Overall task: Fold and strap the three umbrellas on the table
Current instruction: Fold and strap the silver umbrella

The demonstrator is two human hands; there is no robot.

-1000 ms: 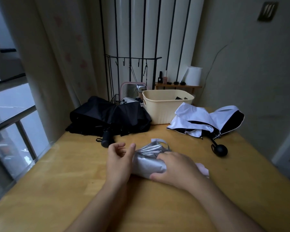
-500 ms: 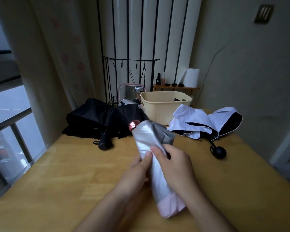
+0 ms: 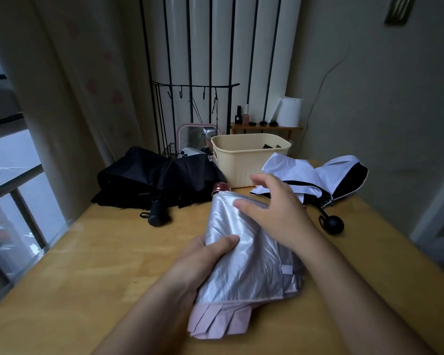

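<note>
Wooden table (image 3: pixel 108 265) fills the lower view, set beside a curtained window and a pale wall. At its far edge stand a cream basket (image 3: pixel 249 167) and, behind that, a low shelf with small bottles (image 3: pixel 246 116) whose labels are too small to read.

The silver umbrella (image 3: pixel 244 254) is held over the near middle of the table, tilted, with its dark pink cap (image 3: pixel 221 187) pointing away and its pink pleated hem nearest the person. A pale strap tab (image 3: pixel 287 269) shows on its right side. The left hand (image 3: pixel 203 254) grips the bundle from the left, thumb laid across the front of the silver fabric. The right hand (image 3: pixel 274 208) holds nothing: its fingers are straight and spread over the upper part of the canopy.

Half a second ago the right hand was wrapped round the middle of the umbrella; it has since let go and moved up toward the cap, and the canopy has loosened and looks wider. A second ago the bundle lay crosswise on the table.

The black umbrella (image 3: pixel 151 175) lies unfolded at far left, and the white-and-black umbrella (image 3: pixel 315 175) at far right, both where they were.
</note>
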